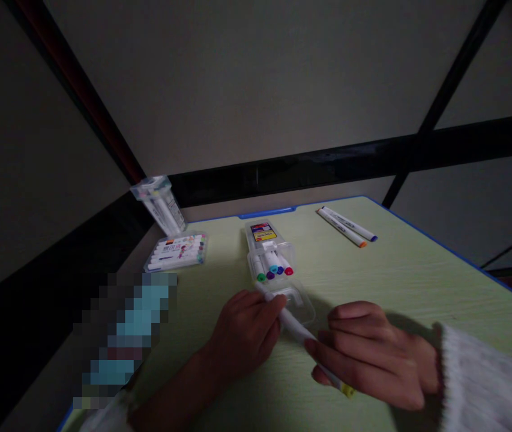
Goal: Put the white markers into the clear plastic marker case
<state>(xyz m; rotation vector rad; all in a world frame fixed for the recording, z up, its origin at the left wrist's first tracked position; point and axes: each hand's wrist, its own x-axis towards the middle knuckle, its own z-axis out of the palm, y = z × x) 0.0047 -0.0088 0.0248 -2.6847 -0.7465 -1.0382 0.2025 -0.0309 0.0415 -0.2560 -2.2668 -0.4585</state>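
A white marker (294,327) with a yellow end cap lies slanted between my two hands above the pale green desk (400,276). My left hand (244,333) is closed around its upper end. My right hand (370,354), in a white knitted sleeve, pinches its lower part near the yellow cap. Just beyond my hands lies an open clear plastic marker case (271,255) with several coloured-capped markers inside, its lid (298,303) folded towards me.
A flat pack of markers (177,252) lies at the desk's left, and another clear case (159,204) stands tilted behind it. Two loose white markers (346,226) rest at the far right. The blue-edged desk meets a wall with dark bars.
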